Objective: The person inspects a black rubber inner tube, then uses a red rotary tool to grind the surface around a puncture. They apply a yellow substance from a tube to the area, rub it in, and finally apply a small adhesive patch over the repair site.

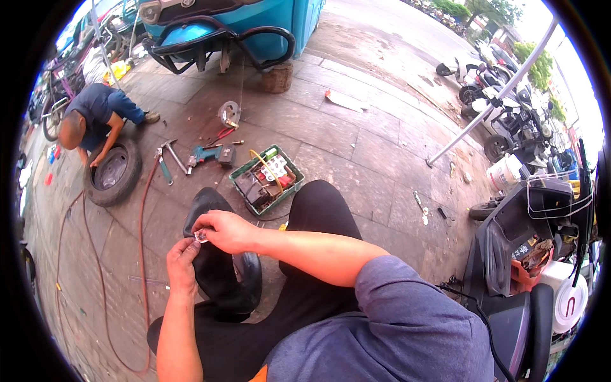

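My left hand [182,262] and my right hand [223,232] meet in front of me, fingers pinched together. Between their fingertips is a small shiny, whitish piece [201,236], too small to name. Both hands appear to grip it. Just beneath them lies a black, smooth loop that looks like a rubber inner tube [219,278], between my bent legs. Part of it is hidden by my right hand and forearm. Beyond my knees a green basket [280,206] holds several tools and small boxes.
A cordless drill [213,155], a hammer [176,156] and a tape roll [230,114] lie on the paving. A red hose [146,239] runs along the left. There a co-worker [102,118] crouches, hands on a tyre [113,173]. A scooter [509,274] stands close on my right.
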{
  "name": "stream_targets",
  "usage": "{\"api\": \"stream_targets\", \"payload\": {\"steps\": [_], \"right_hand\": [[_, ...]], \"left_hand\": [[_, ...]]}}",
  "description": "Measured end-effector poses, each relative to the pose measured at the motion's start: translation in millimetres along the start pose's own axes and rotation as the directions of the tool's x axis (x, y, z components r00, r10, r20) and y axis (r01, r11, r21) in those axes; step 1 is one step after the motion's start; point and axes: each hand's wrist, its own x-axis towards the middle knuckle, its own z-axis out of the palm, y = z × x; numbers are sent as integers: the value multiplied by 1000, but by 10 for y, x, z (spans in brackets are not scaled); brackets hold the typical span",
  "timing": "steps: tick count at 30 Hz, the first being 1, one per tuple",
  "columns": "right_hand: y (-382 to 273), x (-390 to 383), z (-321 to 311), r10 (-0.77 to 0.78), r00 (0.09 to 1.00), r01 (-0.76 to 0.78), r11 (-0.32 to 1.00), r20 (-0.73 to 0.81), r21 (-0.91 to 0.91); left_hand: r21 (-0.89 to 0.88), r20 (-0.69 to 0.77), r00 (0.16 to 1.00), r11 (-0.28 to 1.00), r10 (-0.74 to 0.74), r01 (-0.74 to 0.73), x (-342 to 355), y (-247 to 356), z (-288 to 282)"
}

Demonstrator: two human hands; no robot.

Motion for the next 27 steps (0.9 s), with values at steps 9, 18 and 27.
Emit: {"api": "stream_targets", "payload": {"steps": [9,18,27], "right_hand": [[-119,-6,-33,204,976,-209,975,76,72],[-69,10,-16,130,991,-130,991,23,19],[10,44,40,246,965,-260,949,94,180]], "left_hand": [[11,-6,1000,1000,-23,23,-6,-2,-8],[-69,4,999,997,-44,44,-4,-26,-10],[-101,90,996,994,-28,37,55,-71,-11]]}}
